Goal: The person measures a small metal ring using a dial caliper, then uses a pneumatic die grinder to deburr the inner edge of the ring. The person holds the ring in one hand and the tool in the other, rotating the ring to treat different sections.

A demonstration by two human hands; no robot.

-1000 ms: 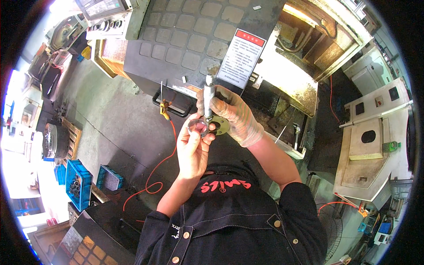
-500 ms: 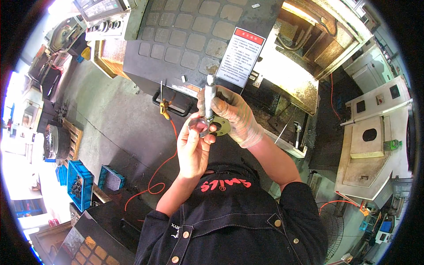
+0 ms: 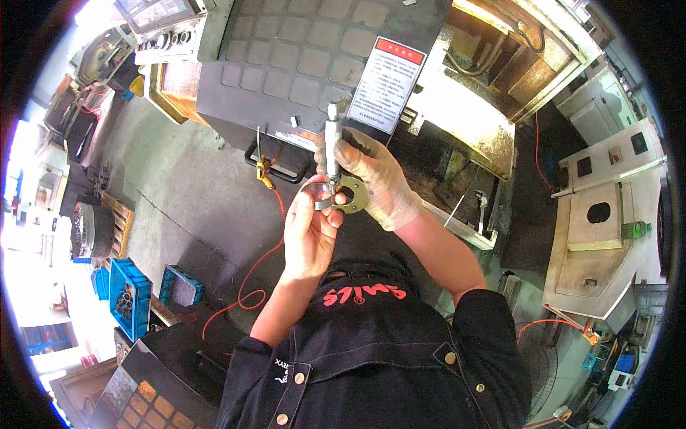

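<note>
My right hand [image 3: 382,182], in a pale soiled glove, is closed round a silver micrometer [image 3: 334,146] whose barrel stands upright in the picture. An olive-green, rounded frame part [image 3: 361,194] with small holes shows below those fingers and seems to belong to the micrometer. Bare, my left hand [image 3: 309,239] pinches a thin grey metal ring [image 3: 323,205] between thumb and fingers. The ring's wall is at the lower end of the micrometer; whether the measuring faces touch it is too small to tell. Fingers hide part of the ring.
Ahead stands a dark machine cover [image 3: 286,57] with a black handle [image 3: 282,171]. Near it hangs a yellow air gun [image 3: 264,171] on an orange hose [image 3: 261,268]. Blue crates [image 3: 130,300] with metal parts stand at left. The machine's lit opening [image 3: 464,136] is at right.
Both hands have shifted slightly left and up with the micrometer and ring. The ring has tilted, showing less of its opening and more of its outer wall.
</note>
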